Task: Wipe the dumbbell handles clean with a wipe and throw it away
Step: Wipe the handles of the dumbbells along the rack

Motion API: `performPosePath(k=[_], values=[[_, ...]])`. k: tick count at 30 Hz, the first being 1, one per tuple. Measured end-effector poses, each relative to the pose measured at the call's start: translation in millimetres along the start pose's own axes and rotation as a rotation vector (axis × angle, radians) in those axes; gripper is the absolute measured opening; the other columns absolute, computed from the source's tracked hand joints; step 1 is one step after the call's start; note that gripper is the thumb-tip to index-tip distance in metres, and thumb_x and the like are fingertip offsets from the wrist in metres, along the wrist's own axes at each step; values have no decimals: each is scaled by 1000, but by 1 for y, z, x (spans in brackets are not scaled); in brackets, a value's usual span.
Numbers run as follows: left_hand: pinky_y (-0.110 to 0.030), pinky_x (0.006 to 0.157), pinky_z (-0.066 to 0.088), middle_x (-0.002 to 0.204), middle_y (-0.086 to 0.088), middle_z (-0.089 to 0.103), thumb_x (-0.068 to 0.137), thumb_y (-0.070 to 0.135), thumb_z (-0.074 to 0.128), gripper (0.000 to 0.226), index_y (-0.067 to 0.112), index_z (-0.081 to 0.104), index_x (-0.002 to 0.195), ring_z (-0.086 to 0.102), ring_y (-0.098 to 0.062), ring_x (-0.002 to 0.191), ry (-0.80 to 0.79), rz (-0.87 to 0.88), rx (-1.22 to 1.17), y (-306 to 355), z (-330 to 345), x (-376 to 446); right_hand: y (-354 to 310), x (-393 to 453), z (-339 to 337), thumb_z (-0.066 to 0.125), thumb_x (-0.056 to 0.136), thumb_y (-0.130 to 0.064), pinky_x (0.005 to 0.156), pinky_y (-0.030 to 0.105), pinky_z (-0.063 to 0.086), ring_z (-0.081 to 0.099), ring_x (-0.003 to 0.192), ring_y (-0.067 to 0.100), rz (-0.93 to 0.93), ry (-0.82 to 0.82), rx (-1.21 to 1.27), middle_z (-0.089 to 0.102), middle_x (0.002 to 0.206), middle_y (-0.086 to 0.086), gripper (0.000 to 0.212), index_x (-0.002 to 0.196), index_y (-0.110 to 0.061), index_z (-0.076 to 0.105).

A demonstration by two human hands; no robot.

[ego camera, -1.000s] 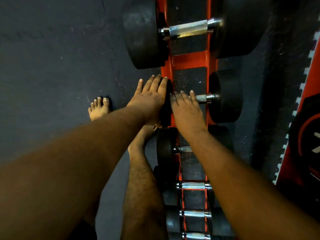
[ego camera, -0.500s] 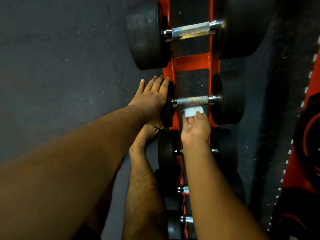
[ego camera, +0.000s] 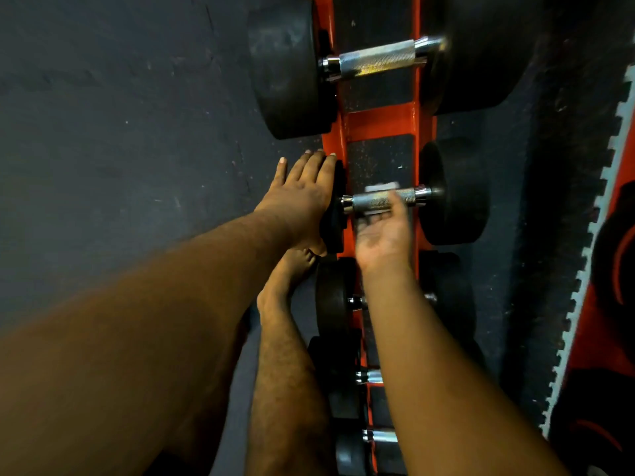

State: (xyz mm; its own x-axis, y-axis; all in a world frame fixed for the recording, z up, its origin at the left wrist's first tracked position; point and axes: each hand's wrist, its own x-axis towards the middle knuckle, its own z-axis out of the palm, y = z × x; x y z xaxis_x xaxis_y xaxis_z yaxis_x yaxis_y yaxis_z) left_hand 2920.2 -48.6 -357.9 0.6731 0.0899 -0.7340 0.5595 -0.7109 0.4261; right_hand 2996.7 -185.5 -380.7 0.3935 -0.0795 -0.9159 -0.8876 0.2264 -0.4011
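Note:
A small dumbbell with a knurled steel handle (ego camera: 372,202) and black heads lies across the orange rack (ego camera: 378,120). My left hand (ego camera: 302,197) rests flat, fingers straight, on its left head (ego camera: 338,218). My right hand (ego camera: 381,235) is turned palm up beneath the handle, with the fingers curled under it and the thumb against its front. A white wipe (ego camera: 381,186) peeks out above the handle, held against the far side by those fingers. Most of the wipe is hidden behind the bar.
A much larger dumbbell (ego camera: 376,60) sits one slot farther along the rack. Smaller dumbbells (ego camera: 369,376) fill the nearer slots under my right forearm. My bare foot (ego camera: 292,273) stands on dark rubber floor beside the rack. A red and black toothed mat (ego camera: 618,304) borders the right.
My right hand first lay on top of the handle, then pulled back holding the wipe, and now has turned palm up and reached under the handle. My left hand has stayed on the head.

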Motion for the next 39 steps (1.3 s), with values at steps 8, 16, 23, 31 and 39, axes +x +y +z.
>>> performPosePath(k=[8, 16, 23, 31, 39], values=[[-59, 125, 0, 170, -13, -3, 49, 53, 97, 160, 11, -10, 160, -8, -30, 157, 4, -14, 11, 1, 1, -1, 28, -6, -11, 61, 99, -14, 88, 33, 58, 71, 101, 21, -51, -65, -225, 72, 111, 13, 18, 116, -9, 65], [-59, 125, -2, 170, -12, -3, 50, 51, 97, 159, 11, -10, 161, -8, -29, 157, -5, -21, -16, 2, -1, -2, 23, -41, -16, 58, 98, -4, 85, 20, 56, 71, 90, 4, -339, -13, -779, 74, 102, 0, 23, 117, -9, 71], [-59, 125, -3, 170, -13, -7, 52, 50, 97, 159, 11, -12, 160, -11, -30, 157, -22, -21, 0, 2, -1, -2, -22, -9, 10, 51, 100, -8, 118, 43, 35, 54, 132, 21, -1088, -247, -1867, 62, 138, 7, 38, 137, -16, 60], [-56, 126, 2, 170, -14, -4, 54, 44, 97, 155, 8, -8, 161, -9, -30, 157, 63, 25, -24, -2, 5, -8, -8, -10, -35, 54, 94, -11, 124, 53, 16, 26, 151, 23, -1254, -455, -2352, 38, 159, 7, 61, 152, -12, 39], [-49, 127, -3, 169, -11, -17, 91, 45, 69, 113, 9, -12, 161, -18, -26, 156, 270, 132, 53, 2, 47, -48, 8, -30, -88, 56, 94, -4, 118, 51, 31, 50, 138, 26, -1177, -303, -2017, 57, 144, 11, 46, 140, -10, 57]])
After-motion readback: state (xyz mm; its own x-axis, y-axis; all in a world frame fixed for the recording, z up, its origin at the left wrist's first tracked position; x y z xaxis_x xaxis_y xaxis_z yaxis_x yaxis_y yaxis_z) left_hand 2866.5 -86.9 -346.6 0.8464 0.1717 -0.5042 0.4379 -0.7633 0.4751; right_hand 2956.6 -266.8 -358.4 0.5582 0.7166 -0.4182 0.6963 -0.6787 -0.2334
